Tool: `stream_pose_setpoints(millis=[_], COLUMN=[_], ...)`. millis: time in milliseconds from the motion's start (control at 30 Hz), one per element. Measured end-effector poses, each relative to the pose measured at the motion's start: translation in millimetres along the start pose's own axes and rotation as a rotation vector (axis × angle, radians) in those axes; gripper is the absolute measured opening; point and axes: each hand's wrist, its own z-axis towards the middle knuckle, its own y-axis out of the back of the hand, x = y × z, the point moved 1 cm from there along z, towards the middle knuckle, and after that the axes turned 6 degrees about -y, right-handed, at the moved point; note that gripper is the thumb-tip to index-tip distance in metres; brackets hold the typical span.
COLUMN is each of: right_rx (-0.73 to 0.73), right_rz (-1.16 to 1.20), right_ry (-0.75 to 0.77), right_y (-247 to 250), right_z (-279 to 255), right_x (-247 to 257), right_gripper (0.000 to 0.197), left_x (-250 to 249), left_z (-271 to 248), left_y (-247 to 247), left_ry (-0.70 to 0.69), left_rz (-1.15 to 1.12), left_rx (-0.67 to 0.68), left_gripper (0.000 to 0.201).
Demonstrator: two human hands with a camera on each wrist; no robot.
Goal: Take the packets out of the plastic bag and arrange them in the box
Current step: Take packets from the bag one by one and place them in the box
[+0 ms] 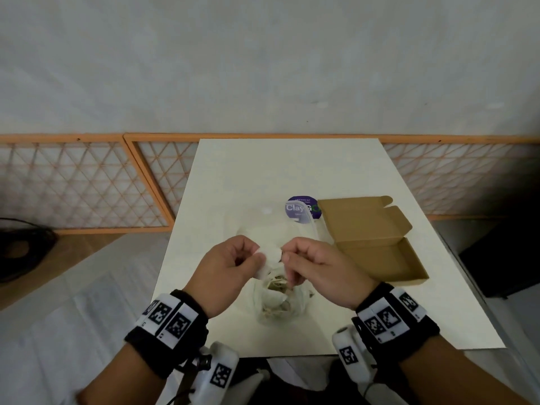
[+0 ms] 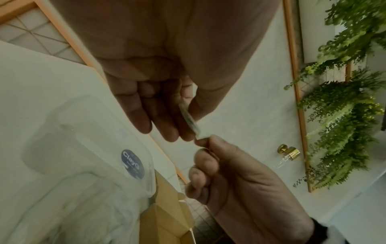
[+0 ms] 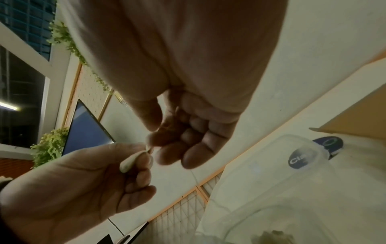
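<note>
A small white packet (image 1: 270, 255) is held above the table between both hands. My left hand (image 1: 258, 255) pinches its left end between thumb and fingers. My right hand (image 1: 285, 257) pinches the other end. The left wrist view shows the packet (image 2: 189, 120) edge-on between the left hand's fingers (image 2: 167, 128), with the right hand (image 2: 205, 143) on its tip. The clear plastic bag (image 1: 280, 305) lies below the hands with several pale packets inside. The brown cardboard box (image 1: 382, 258) sits open to the right; no packets show inside it.
A purple round sticker (image 1: 302, 207) shows at the far end of the clear plastic, beside the box's raised lid (image 1: 365, 220). The white table (image 1: 233, 182) ends just in front of my wrists. An orange lattice screen (image 1: 87, 185) runs behind it.
</note>
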Motion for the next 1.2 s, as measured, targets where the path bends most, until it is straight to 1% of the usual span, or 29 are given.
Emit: stream_pose_setpoints(millis=[67, 133, 233, 300, 333, 433, 567, 667, 767, 933, 1000, 1067, 1133, 1200], right_rx=[-0.08, -0.113, -0.095, -0.09, -0.09, -0.102, -0.126, -0.088, -0.045, -0.007, 0.028, 0.056, 0.071, 0.089], right_rz=[-0.075, -0.122, -0.148, -0.184, -0.202, -0.208, -0.154, -0.086, -0.035, 0.074, 0.12, 0.067, -0.041, -0.075], right_ry=[0.03, 0.064, 0.109, 0.147, 0.167, 0.203, 0.193, 0.151, 0.086, -0.007, -0.027, -0.008, 0.013, 0.028], right_y=[5, 8, 8, 6, 5, 4, 5, 5, 1, -7, -8, -8, -9, -9], right_z=[0, -2, -5, -9, -11, -15, -12, -9, -9, -11, -11, -12, -12, -10], right_x=[1, 5, 12, 18, 21, 30, 36, 38, 39, 40, 38, 33, 31, 28], right_gripper=[0.015, 0.016, 0.016, 0.015, 0.015, 0.017, 0.013, 0.015, 0.02, 0.033, 0.041, 0.042, 0.035, 0.03], left_x=[-3, -5, -11, -15, -18, -23, -29, -35, -40, -43, -42, -39, -37, -35], left_z=[-2, -5, -9, -10, -11, -11, -15, -19, -17, -13, -14, -13, -13, -11], left_y=[3, 2, -2, -5, -6, -7, -5, -1, 3, 4, 3, 1, -1, -3], left_ry=[-0.011, -0.009, -0.019, -0.066, -0.089, -0.117, -0.164, -0.222, -0.255, -0.236, -0.217, -0.206, -0.204, -0.19], left_rz=[-0.002, -0.014, -0.07, -0.085, -0.086, -0.064, -0.042, 0.005, 0.029, -0.066, -0.061, -0.055, -0.065, -0.085], left_rx=[0.006, 0.029, 0.056, 0.071, 0.069, 0.044, 0.066, 0.005, -0.035, -0.049, -0.052, -0.056, -0.054, -0.034], left_gripper=[0.009, 0.007, 0.005, 0.005, 0.003, 0.005, 0.008, 0.012, 0.012, 0.007, 0.01, 0.012, 0.01, 0.008])
